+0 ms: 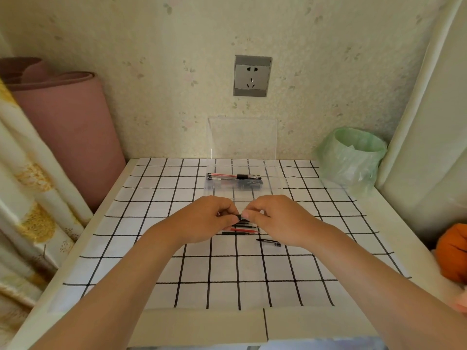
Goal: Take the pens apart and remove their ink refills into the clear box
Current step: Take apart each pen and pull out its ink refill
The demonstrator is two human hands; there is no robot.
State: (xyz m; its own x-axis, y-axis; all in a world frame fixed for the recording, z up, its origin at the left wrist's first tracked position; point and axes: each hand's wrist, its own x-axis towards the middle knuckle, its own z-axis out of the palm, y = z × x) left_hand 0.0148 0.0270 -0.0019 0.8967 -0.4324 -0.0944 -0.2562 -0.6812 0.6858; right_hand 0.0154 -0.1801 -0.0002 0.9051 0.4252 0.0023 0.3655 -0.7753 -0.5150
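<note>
My left hand [207,219] and my right hand [276,218] meet over the middle of the checked cloth, both pinching one small black pen [240,218] between their fingertips; most of it is hidden by my fingers. Just below the hands lie loose ink refills [242,229], red and black. A black pen cap [269,242] lies beside my right wrist. Behind the hands stands the clear box [275,188], its lid upright against the wall, with several pens [235,176] inside.
A green-lined waste bin [353,157] stands at the back right corner. A pink rolled mat [68,127] leans at the left beside a curtain. An orange object [454,253] sits at the right edge. A wall socket [252,75] is above the box.
</note>
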